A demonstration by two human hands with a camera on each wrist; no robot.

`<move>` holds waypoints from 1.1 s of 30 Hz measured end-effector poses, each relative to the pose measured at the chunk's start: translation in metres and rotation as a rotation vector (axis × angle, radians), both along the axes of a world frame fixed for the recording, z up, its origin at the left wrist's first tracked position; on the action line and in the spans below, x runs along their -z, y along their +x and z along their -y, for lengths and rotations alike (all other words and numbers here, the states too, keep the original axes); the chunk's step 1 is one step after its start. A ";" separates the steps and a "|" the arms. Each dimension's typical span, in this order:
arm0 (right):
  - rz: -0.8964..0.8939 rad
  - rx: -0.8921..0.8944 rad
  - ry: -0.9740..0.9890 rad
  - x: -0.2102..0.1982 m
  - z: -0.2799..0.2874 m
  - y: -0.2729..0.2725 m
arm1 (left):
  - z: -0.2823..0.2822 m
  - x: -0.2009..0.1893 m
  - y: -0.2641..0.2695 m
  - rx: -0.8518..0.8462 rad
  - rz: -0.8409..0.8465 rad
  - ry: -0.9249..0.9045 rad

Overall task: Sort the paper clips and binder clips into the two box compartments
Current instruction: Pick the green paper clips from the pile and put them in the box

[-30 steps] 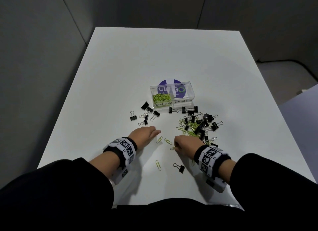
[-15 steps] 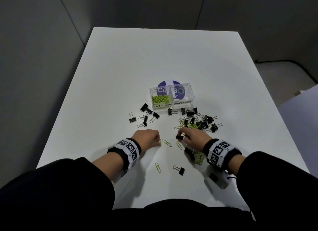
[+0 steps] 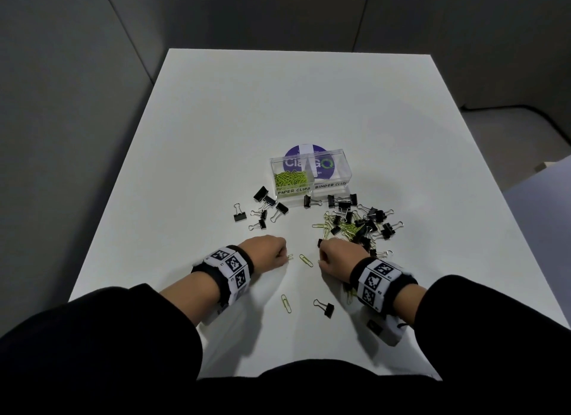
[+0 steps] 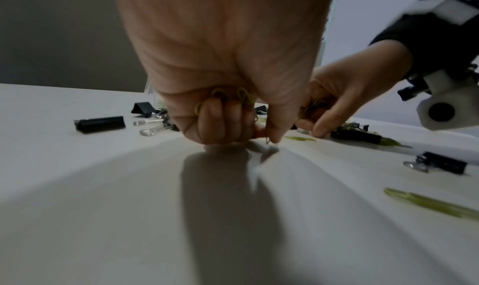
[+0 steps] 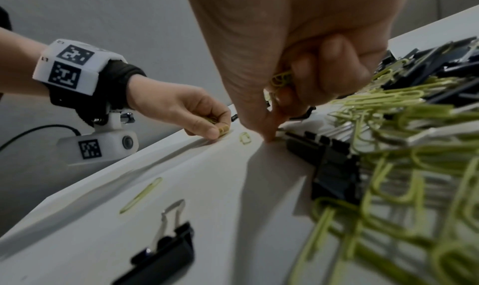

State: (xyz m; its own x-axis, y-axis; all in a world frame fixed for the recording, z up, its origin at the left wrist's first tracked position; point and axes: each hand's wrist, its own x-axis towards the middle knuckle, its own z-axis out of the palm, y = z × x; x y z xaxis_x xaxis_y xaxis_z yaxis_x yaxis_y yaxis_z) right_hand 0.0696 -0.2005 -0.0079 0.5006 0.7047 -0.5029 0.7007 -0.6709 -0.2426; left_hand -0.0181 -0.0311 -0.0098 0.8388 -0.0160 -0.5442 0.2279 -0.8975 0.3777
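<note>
Between our two hands on the white table [image 3: 216,136] lies a loose green paper clip [image 3: 306,260], flat, its long axis running diagonally from near-right to far-left. We judge it slightly nearer our left hand [image 3: 265,252], whose curled fingers [image 4: 220,117] already bunch several green clips against the palm while thumb and forefinger pinch another at the tabletop. Our right hand [image 3: 338,255] is likewise curled round a small bundle of clips, its thumb tip pressed to the table beside the mixed pile [image 3: 358,226]. Beyond both hands stands the clear box [image 3: 309,175]; its left compartment holds paper clips, and the right one looks empty.
</note>
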 end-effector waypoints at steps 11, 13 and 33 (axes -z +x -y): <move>0.022 -0.005 0.249 -0.055 -0.054 0.052 | -0.045 -0.048 0.038 -0.173 0.185 -0.098; 0.040 -0.009 0.267 -0.066 -0.075 0.069 | -0.052 -0.055 0.046 -0.193 0.193 -0.078; 0.183 0.096 0.300 -0.052 -0.050 0.105 | -0.051 -0.049 0.127 -0.178 0.339 0.018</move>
State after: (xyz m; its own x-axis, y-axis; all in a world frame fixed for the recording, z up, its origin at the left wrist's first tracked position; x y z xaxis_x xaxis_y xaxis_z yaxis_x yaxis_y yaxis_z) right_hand 0.1750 -0.1503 0.0440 0.6340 0.7529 -0.1765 0.6882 -0.6535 -0.3153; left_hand 0.1092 0.0200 0.0388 0.9602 0.1529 -0.2339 0.2452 -0.8623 0.4430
